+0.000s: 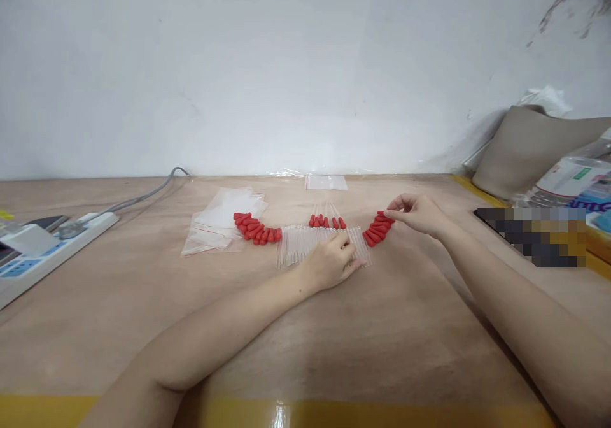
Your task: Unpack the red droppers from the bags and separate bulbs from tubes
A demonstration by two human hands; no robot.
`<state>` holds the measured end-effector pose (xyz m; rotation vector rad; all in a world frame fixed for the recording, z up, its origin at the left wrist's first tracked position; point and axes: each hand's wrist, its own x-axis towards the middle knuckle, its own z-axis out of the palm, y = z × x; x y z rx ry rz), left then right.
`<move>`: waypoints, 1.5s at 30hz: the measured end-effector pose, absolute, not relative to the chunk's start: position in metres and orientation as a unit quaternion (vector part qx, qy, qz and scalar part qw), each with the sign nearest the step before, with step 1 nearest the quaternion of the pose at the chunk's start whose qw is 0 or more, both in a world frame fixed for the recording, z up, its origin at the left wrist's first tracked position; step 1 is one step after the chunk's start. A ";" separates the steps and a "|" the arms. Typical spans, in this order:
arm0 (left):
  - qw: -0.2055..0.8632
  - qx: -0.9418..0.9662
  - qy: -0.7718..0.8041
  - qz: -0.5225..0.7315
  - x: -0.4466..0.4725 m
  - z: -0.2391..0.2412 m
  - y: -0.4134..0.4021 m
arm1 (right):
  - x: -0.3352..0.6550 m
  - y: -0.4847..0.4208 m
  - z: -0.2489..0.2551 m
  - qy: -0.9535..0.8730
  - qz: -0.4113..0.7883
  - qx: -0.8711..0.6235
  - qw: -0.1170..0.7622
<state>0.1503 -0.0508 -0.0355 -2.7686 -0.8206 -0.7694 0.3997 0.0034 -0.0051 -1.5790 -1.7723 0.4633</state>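
Observation:
Thin clear glass dropper tubes (296, 243) lie side by side in a row on the table. Over the row's right part rests my left hand (334, 262), its fingers curled and its thumb and fingertips closed at a tube near the right end. My right hand (415, 214) pinches the top red rubber bulb of the curved right-hand group of bulbs (377, 232). Another curved group of red bulbs (258, 230) lies left of the tubes. Behind the row, several droppers with red bulbs fitted (326, 221) lie with their tips pointing toward the wall.
Clear plastic bags (222, 218) are piled at left, and one small bag (327, 183) lies by the wall. At far left sits a power strip (90, 224) with a grey cable. A pixelated dark object (534, 237), a plastic bottle (554, 183) and a grey-brown curved sheet (515, 151) occupy the right side.

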 end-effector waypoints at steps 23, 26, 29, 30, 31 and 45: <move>0.102 -0.871 -0.381 -0.292 0.057 -0.026 -0.067 | 0.334 -0.008 0.015 -0.729 -0.049 -0.658 0.182; 0.095 -0.862 -0.401 -0.297 0.056 -0.027 -0.065 | 0.304 0.002 0.016 -0.724 -0.008 -0.684 0.090; 0.093 -0.862 -0.401 -0.295 0.057 -0.028 -0.064 | 0.285 0.019 0.013 -0.698 0.050 -0.713 0.051; 0.095 -0.863 -0.399 -0.296 0.057 -0.028 -0.065 | 0.282 0.024 0.012 -0.690 0.063 -0.720 0.042; 0.097 -0.864 -0.394 -0.297 0.057 -0.028 -0.065 | 0.280 0.029 0.011 -0.685 0.073 -0.725 0.035; 0.092 -0.981 -0.117 -0.121 0.111 -0.022 -0.065 | 0.286 0.015 0.024 -0.684 0.029 -0.724 0.086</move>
